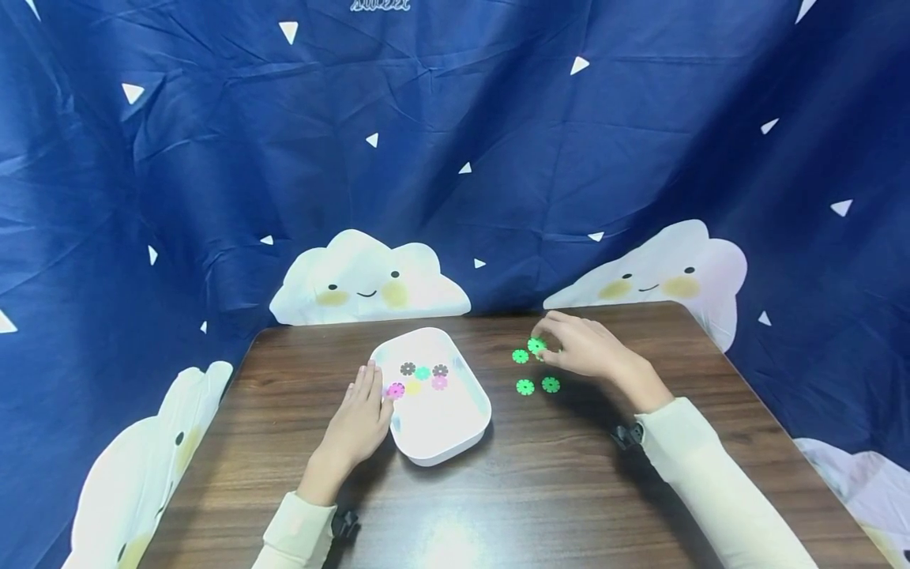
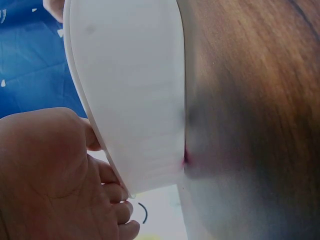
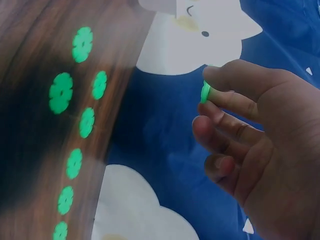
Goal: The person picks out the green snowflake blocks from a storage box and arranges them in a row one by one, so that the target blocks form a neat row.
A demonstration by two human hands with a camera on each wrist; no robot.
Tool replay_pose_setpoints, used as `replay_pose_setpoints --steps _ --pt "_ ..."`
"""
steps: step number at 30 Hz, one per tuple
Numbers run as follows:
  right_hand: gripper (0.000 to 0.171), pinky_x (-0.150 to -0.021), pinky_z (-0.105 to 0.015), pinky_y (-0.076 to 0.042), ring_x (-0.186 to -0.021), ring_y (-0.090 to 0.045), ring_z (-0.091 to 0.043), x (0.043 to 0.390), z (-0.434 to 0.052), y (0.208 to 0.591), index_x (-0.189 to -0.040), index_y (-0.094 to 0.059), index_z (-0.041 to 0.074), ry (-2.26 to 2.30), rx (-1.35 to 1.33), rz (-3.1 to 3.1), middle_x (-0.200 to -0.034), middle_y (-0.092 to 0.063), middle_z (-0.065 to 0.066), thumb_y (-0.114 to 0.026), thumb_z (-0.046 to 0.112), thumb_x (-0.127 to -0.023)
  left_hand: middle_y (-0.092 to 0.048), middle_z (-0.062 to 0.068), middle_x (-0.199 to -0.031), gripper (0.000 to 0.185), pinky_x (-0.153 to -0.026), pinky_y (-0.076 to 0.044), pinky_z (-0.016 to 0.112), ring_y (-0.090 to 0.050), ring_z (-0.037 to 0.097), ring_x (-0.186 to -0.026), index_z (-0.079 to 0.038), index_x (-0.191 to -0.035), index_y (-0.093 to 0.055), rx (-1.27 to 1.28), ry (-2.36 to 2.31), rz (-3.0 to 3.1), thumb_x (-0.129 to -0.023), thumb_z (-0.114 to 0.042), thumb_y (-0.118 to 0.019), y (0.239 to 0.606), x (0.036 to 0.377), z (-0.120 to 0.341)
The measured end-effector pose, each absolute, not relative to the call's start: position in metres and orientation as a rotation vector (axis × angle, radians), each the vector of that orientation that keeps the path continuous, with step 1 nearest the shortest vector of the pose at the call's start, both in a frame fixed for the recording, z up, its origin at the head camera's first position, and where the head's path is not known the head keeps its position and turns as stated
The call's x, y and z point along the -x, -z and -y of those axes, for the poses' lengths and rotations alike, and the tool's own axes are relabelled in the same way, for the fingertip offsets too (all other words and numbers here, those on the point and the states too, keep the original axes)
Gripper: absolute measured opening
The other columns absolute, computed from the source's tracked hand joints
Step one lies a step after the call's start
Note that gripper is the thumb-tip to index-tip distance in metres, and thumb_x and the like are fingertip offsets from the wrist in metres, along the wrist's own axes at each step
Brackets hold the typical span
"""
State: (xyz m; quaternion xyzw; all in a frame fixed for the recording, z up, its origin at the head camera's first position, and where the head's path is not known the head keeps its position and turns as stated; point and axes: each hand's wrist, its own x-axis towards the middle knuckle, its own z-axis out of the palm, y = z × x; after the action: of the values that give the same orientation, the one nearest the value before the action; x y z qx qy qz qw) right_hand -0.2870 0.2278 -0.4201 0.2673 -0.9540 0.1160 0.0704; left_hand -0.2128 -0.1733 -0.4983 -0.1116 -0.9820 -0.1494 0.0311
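Note:
A white tray (image 1: 441, 454) with rounded corners holds several small notched plastic discs, among them a dark disc (image 1: 408, 369), a teal disc (image 1: 423, 373), a yellow disc (image 1: 413, 387) and a magenta disc (image 1: 396, 390). My left hand (image 1: 358, 419) rests on the tray's left rim with extended fingers. In the left wrist view, its fingers (image 2: 114, 192) lie over the rim. To the right of the tray, my right hand (image 3: 260, 120) pinches a green notched disc (image 3: 205, 92) between thumb and fingertips, above the table. More green discs (image 1: 524, 387) lie flat below that hand.
The brown wooden table (image 1: 284, 411) ends at a back edge just beyond the right hand. A blue curtain (image 1: 426, 197) with white clouds and triangles hangs behind it. In the right wrist view, several green discs (image 3: 87, 122) lie spread along the table.

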Motion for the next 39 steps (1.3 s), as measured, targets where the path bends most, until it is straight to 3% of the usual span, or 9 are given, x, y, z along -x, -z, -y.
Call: replay_pose_setpoints --steps 7,18,23,29,39 --pt "0.029 -0.072 -0.042 -0.054 -0.085 -0.065 -0.014 0.283 -0.246 0.430 -0.111 -0.068 0.023 -0.351 -0.761 2.890 -0.107 -0.063 0.007 -0.072 0.033 -0.085 -0.009 0.018 -0.164 0.063 -0.124 -0.015 0.050 -0.006 0.031 -0.153 0.004 -0.154 -0.017 0.335 0.457 3.029 -0.105 -0.032 -0.034 0.499 0.213 0.174" --pt "0.030 -0.062 -0.034 -0.047 -0.074 -0.056 -0.009 0.277 -0.271 0.449 -0.112 -0.067 0.020 -0.368 -0.682 2.958 -0.106 -0.063 0.004 -0.073 0.031 -0.085 -0.009 0.018 -0.164 0.063 -0.124 -0.014 0.049 -0.005 0.031 -0.153 0.004 -0.154 -0.018 0.335 0.461 3.030 -0.105 -0.035 -0.030 0.499 0.213 0.175" --pt "0.029 -0.065 -0.036 -0.049 -0.078 -0.057 -0.011 0.277 -0.280 0.460 -0.111 -0.067 0.019 -0.373 -0.666 2.980 -0.109 -0.063 0.004 -0.073 0.030 -0.085 -0.013 0.020 -0.164 0.062 -0.124 -0.016 0.050 -0.009 0.033 -0.153 0.005 -0.153 -0.022 0.342 0.464 2.996 -0.104 -0.031 -0.035 0.500 0.213 0.174" --pt "0.025 -0.063 -0.037 -0.047 -0.077 -0.056 -0.013 0.277 -0.285 0.473 -0.106 -0.067 0.020 -0.387 -0.650 2.988 -0.104 -0.062 0.005 -0.074 0.028 -0.083 -0.014 0.020 -0.164 0.063 -0.123 -0.018 0.051 -0.013 0.034 -0.153 0.005 -0.153 -0.023 0.339 0.464 2.982 -0.104 -0.034 -0.033 0.501 0.213 0.174" --pt "0.025 -0.069 -0.040 -0.051 -0.088 -0.059 -0.013 0.279 -0.290 0.495 -0.108 -0.068 0.019 -0.382 -0.664 3.022 -0.107 -0.062 0.004 -0.073 0.028 -0.086 -0.011 0.018 -0.164 0.063 -0.124 -0.016 0.050 -0.011 0.033 -0.153 0.004 -0.153 -0.022 0.326 0.463 3.000 -0.104 -0.032 -0.035 0.501 0.212 0.174"
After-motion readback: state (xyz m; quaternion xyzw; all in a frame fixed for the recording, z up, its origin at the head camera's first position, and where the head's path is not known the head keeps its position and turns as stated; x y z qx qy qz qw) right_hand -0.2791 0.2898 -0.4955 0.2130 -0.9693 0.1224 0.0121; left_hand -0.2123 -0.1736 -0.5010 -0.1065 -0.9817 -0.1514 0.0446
